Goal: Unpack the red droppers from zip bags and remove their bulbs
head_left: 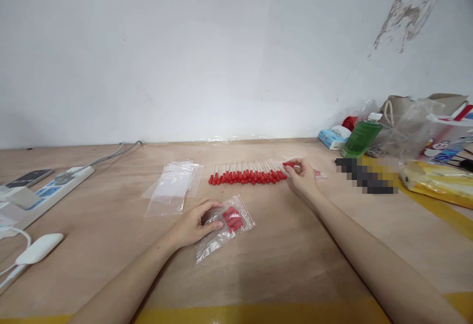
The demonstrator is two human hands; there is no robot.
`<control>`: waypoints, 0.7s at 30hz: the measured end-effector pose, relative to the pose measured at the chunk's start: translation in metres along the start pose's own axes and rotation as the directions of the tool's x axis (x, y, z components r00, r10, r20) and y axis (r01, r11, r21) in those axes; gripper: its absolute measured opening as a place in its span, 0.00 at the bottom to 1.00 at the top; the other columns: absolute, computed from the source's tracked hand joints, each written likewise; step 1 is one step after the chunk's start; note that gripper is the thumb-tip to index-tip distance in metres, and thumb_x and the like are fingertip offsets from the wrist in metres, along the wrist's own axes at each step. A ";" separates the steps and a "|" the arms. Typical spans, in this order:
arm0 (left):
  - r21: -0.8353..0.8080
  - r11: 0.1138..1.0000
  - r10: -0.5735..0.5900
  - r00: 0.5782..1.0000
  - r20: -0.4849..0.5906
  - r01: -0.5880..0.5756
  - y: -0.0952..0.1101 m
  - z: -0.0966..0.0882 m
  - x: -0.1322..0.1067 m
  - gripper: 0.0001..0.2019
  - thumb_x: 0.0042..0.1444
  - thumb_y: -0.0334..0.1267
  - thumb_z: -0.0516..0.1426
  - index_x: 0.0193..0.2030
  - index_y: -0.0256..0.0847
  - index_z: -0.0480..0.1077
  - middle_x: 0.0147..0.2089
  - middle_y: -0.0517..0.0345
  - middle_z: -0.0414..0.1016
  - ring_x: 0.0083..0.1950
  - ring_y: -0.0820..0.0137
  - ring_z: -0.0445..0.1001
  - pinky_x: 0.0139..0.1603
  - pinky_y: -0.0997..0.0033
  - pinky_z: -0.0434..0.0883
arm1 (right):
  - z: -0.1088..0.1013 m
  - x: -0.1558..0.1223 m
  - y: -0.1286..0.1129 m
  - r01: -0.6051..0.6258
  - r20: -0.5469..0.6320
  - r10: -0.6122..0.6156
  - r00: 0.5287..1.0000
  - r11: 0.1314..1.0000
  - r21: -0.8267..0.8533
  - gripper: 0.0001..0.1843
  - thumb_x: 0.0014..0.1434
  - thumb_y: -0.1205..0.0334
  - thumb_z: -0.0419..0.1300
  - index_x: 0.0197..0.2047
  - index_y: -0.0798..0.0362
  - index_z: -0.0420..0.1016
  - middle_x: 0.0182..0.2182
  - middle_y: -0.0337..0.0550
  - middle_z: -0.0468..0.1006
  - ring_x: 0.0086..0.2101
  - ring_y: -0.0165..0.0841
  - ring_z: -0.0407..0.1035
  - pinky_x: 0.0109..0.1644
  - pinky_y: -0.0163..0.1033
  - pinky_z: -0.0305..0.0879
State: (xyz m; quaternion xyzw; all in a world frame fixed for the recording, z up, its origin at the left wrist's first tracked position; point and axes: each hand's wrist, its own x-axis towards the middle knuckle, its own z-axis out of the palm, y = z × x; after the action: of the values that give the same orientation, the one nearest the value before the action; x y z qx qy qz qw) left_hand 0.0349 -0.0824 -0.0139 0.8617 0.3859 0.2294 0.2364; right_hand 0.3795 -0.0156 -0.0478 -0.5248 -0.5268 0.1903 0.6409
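My left hand [199, 223] rests at the left side of a clear zip bag [212, 247], thumb and fingers apart and touching the plastic. Several small red pieces [232, 219] lie inside the bag. Farther right, my right hand [303, 178] is closed, pinching a red-tipped piece [288, 164] between thumb and fingertips. It is at the right end of a row of similar red-tipped pieces [247, 177], whose thin pale stems point to the wall. Partly hidden behind my right hand lies another clear bag [320, 176] with something red in it.
Flat clear bags [170, 186] lie left of the row. A white power strip [51, 196] with cables and a dark phone [31, 178] are at the left. At the right stand a green bottle [362, 136], a blue tissue pack [331, 138] and a yellow packet [439, 182].
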 end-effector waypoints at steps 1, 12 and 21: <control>0.026 1.000 0.012 1.000 -0.024 -0.012 0.003 -0.002 0.000 0.17 0.54 0.46 0.54 0.48 0.43 0.65 0.50 0.54 0.67 0.49 0.65 0.67 0.50 0.65 0.65 | 0.000 -0.002 0.000 0.015 0.040 -0.013 0.999 0.999 -0.049 0.16 0.48 0.53 0.58 0.37 0.53 0.64 0.34 0.43 0.74 0.33 0.31 0.70 0.38 0.40 0.65; 0.060 0.997 0.039 0.989 0.143 -0.048 0.018 0.009 -0.010 0.28 0.55 0.47 0.53 0.62 0.48 0.52 0.63 0.53 0.56 0.61 0.61 0.57 0.60 0.57 0.58 | 0.004 -0.025 -0.033 0.357 0.389 -0.193 0.901 0.839 -0.410 0.11 0.52 0.54 0.56 0.30 0.52 0.75 0.26 0.42 0.74 0.30 0.33 0.65 0.39 0.40 0.59; -0.036 0.996 0.080 0.991 0.105 -0.077 0.015 0.013 -0.003 0.27 0.54 0.46 0.55 0.60 0.47 0.55 0.58 0.53 0.63 0.57 0.61 0.63 0.57 0.58 0.61 | 0.036 -0.066 -0.066 0.383 0.802 -0.119 0.585 0.912 -0.145 0.12 0.51 0.53 0.60 0.37 0.48 0.78 0.23 0.37 0.72 0.27 0.28 0.62 0.33 0.34 0.57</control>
State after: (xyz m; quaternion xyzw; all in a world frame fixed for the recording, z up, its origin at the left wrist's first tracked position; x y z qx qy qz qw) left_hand 0.0493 -0.0964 -0.0154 0.8834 0.3350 0.1985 0.2609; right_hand 0.3027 -0.0763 -0.0255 -0.4007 -0.8433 0.2216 0.2815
